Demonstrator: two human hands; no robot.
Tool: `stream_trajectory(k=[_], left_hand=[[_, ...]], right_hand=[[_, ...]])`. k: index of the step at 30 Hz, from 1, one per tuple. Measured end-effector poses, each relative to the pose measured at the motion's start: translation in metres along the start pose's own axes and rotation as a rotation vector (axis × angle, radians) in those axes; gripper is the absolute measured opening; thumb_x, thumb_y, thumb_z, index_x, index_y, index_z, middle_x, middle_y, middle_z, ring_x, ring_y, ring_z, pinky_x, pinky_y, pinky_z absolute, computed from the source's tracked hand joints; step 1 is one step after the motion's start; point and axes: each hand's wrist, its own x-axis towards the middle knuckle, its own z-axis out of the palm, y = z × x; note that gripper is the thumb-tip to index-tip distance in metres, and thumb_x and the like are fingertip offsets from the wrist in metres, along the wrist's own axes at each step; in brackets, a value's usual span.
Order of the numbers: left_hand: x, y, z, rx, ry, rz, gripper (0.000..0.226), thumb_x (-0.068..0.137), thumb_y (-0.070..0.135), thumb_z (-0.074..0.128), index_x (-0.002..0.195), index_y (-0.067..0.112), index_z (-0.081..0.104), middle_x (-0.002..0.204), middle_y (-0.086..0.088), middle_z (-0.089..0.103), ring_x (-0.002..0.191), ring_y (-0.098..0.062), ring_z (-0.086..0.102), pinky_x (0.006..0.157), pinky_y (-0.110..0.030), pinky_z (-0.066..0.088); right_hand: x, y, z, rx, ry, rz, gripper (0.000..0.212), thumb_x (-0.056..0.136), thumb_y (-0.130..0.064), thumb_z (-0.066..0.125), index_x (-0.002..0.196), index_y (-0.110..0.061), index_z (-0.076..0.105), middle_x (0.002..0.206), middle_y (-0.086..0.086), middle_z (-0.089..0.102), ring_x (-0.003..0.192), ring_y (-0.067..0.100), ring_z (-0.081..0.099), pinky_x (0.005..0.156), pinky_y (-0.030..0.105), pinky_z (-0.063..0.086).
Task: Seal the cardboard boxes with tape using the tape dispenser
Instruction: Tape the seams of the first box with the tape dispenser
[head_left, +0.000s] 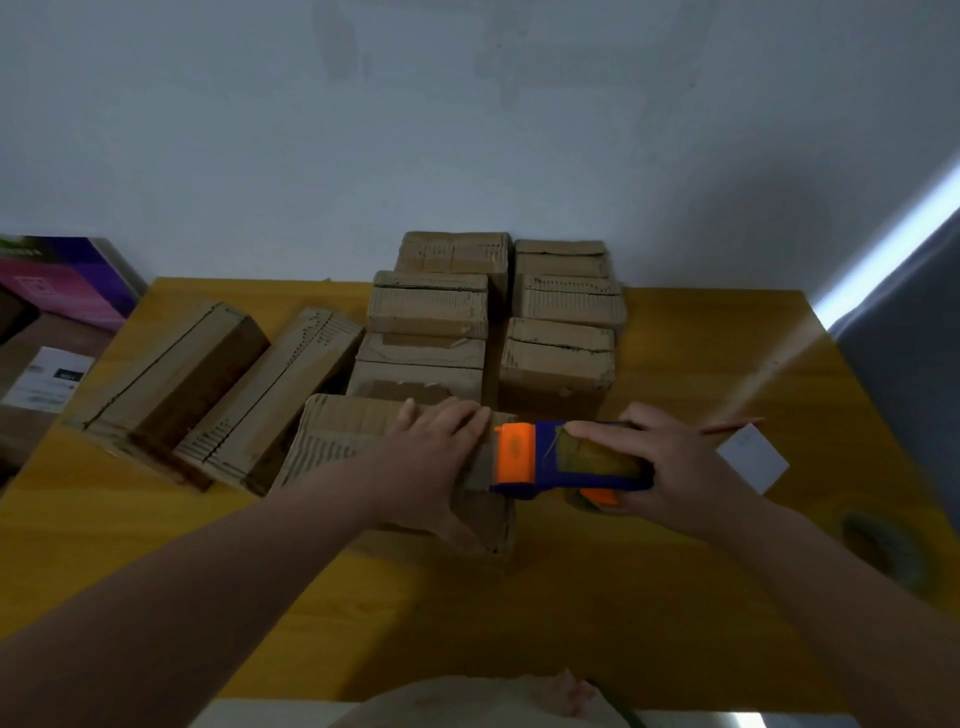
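1. A yellow table (649, 597) stands against a pale wall, and the person leans over its near edge with both bare arms stretched out.
2. Right in front of them sits the nearest cardboard box (358, 441), lying flat on the table with its top face up.
3. The left hand (436, 457) lies palm-down across that box's right part, fingers spread flat and reaching to its far edge; it presses rather than grips.
4. The right hand (670, 467) is wrapped around a blue and orange tape dispenser (550, 460), fingers curled over the brown tape roll at its rear.
5. The dispenser's orange front end rests at the right edge of the nearest box, just beside the left hand's fingertips.
6. Behind this box stand two rows of more boxes: a left stack (426, 322) and a right stack (563, 322), running back to the wall. Strips of tape show on several tops.
7. Off to the left lie two long boxes (218, 384), side by side and angled, touching each other.
8. On the right of the table there is a small white card (753, 457) with a thin pencil-like stick (732, 426) just beyond it, both near the right hand.
9. A dim round ring (883, 551) lies nearer the right edge; it is too blurred to say what it is.
10. Past the table's left end sits a purple and pink carton (67, 280) and a white sheet (49, 384).
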Motion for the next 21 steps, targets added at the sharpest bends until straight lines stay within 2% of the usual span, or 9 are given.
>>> stream_trajectory(k=[4,6,11,13,16,19,21], left_hand=[[0.01,0.005,0.005,-0.002,0.018,-0.002,0.135,0.053,0.079,0.067,0.148,0.028,-0.015,0.155,0.009,-0.008,0.144,-0.021,-0.006,0.105,-0.049,-0.016],[0.01,0.003,0.006,0.002,0.015,0.001,0.135,0.052,0.08,0.066,0.148,0.029,-0.015,0.155,0.009,-0.008,0.144,-0.021,-0.005,0.104,-0.048,-0.017],[0.011,0.004,0.005,0.009,0.0,0.013,0.136,0.053,0.079,0.066,0.148,0.026,-0.015,0.155,0.008,-0.01,0.144,-0.021,-0.008,0.106,-0.048,-0.018],[0.011,0.004,0.005,0.014,-0.008,0.011,0.137,0.053,0.079,0.066,0.148,0.025,-0.016,0.155,0.007,-0.011,0.144,-0.021,-0.008,0.106,-0.049,-0.018],[0.012,0.005,0.005,0.022,-0.012,0.013,0.136,0.054,0.079,0.066,0.148,0.026,-0.018,0.155,0.007,-0.012,0.144,-0.022,-0.009,0.106,-0.05,-0.017],[0.01,0.007,0.005,0.04,-0.021,0.017,0.136,0.055,0.08,0.064,0.147,0.025,-0.021,0.155,0.007,-0.016,0.144,-0.022,-0.013,0.108,-0.052,-0.016],[0.008,0.008,0.007,0.062,-0.019,0.012,0.135,0.058,0.08,0.063,0.146,0.024,-0.023,0.156,0.004,-0.019,0.143,-0.022,-0.016,0.109,-0.052,-0.016]], right_hand=[[-0.005,0.006,-0.006,0.077,-0.053,0.034,0.076,0.075,-0.026,0.077,0.13,-0.057,0.034,0.105,-0.01,0.044,0.091,0.007,0.048,0.072,0.033,0.052],[-0.012,0.012,-0.012,0.104,-0.08,0.035,0.078,0.073,-0.028,0.079,0.131,-0.058,0.035,0.106,-0.013,0.045,0.091,0.004,0.049,0.07,0.028,0.051],[-0.035,0.044,-0.035,-0.012,-0.128,0.12,0.09,0.072,-0.014,0.077,0.125,-0.068,0.028,0.106,-0.02,0.04,0.094,-0.005,0.043,0.064,0.016,0.042],[-0.037,0.047,-0.035,-0.066,-0.172,0.126,0.088,0.075,-0.018,0.076,0.126,-0.068,0.023,0.107,-0.018,0.038,0.095,-0.004,0.041,0.066,0.015,0.04],[-0.026,0.035,-0.023,-0.165,-0.232,0.096,0.075,0.082,-0.034,0.07,0.132,-0.06,0.021,0.103,-0.012,0.034,0.087,0.0,0.038,0.071,0.014,0.036],[-0.01,0.017,-0.012,-0.251,-0.237,0.082,0.067,0.085,-0.045,0.063,0.142,-0.05,0.028,0.101,-0.008,0.033,0.087,0.004,0.035,0.075,0.022,0.042],[-0.001,0.003,-0.009,-0.29,-0.216,0.058,0.063,0.084,-0.051,0.059,0.141,-0.048,0.032,0.098,-0.008,0.032,0.087,0.006,0.035,0.072,0.026,0.042]])
